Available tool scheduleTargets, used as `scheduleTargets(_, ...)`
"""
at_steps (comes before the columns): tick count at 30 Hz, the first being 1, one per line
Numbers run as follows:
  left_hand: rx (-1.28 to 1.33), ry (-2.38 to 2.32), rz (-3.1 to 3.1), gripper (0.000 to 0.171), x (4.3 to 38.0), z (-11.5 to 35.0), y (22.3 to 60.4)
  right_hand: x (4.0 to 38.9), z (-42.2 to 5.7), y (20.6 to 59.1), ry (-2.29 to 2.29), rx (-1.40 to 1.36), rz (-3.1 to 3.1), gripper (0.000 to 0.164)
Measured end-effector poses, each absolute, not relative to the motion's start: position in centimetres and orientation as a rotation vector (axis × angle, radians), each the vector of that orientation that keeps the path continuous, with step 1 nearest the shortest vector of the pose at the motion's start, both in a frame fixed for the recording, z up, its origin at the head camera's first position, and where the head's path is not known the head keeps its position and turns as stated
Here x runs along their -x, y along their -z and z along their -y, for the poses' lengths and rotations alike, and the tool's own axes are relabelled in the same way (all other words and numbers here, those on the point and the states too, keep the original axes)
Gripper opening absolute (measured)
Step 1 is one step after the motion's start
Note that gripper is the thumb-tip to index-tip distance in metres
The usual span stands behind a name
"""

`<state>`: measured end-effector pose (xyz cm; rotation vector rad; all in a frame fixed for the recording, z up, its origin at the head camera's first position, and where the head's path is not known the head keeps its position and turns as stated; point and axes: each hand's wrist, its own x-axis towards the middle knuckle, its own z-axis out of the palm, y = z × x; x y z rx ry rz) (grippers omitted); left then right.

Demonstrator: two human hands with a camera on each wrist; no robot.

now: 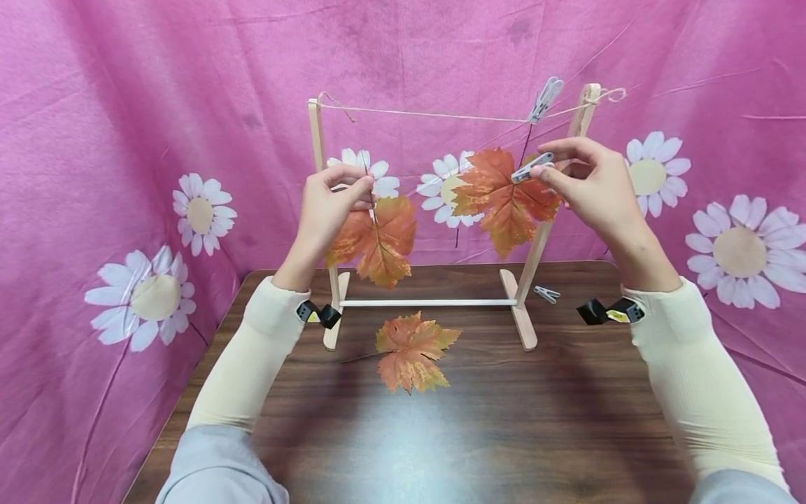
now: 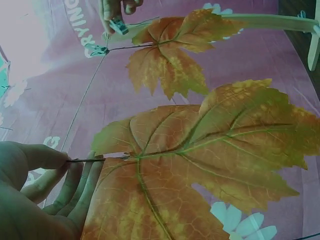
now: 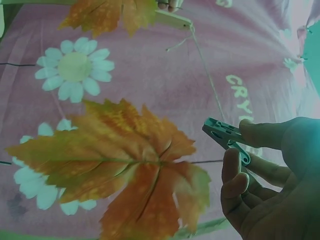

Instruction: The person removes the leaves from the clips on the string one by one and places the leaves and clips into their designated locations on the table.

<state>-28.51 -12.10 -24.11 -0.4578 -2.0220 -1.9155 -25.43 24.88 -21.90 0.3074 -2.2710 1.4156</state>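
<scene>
My left hand (image 1: pixel 334 203) pinches the thin stem of an orange artificial leaf (image 1: pixel 384 241), which hangs below the fingers near the left post. In the left wrist view that leaf (image 2: pixel 200 145) spreads out from the thumb and fingertips. A clothespin (image 1: pixel 532 168) is held between the thumb and fingers of my right hand (image 1: pixel 595 182). Behind it, a second orange leaf (image 1: pixel 497 196) hangs by its stem from another clothespin (image 1: pixel 545 99) clipped on the string (image 1: pixel 434 114). In the right wrist view the held clothespin (image 3: pixel 225 135) appears beside this leaf's stem.
The string is tied between two wooden posts (image 1: pixel 317 133) of a stand with a white lower bar (image 1: pixel 428 303). A third leaf (image 1: pixel 415 353) lies on the brown table (image 1: pixel 491 420) in front. One more clothespin (image 1: pixel 546 294) lies by the right foot. Pink flowered cloth (image 1: pixel 403 56) hangs behind.
</scene>
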Motion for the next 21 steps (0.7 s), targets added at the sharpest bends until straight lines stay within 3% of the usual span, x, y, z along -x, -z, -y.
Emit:
scheduleTargets(12, 0.412, 1.694, 2.164, 0.018, 28.1, 12.4, 25.0, 24.7, -27.4, 25.0, -1.375, -0.274, 2.360, 0.029)
scheduleTargets(19, 0.421, 1.772, 2.152, 0.002, 28.2, 12.4, 26.0, 24.6, -28.7, 26.7, -1.328, -0.286, 2.411, 0.028)
scheduleTargets(21, 0.427, 1.810, 2.138, 0.006, 28.2, 12.4, 26.3, 24.5, -29.0, 27.2, -1.321, -0.276, 2.426, 0.029)
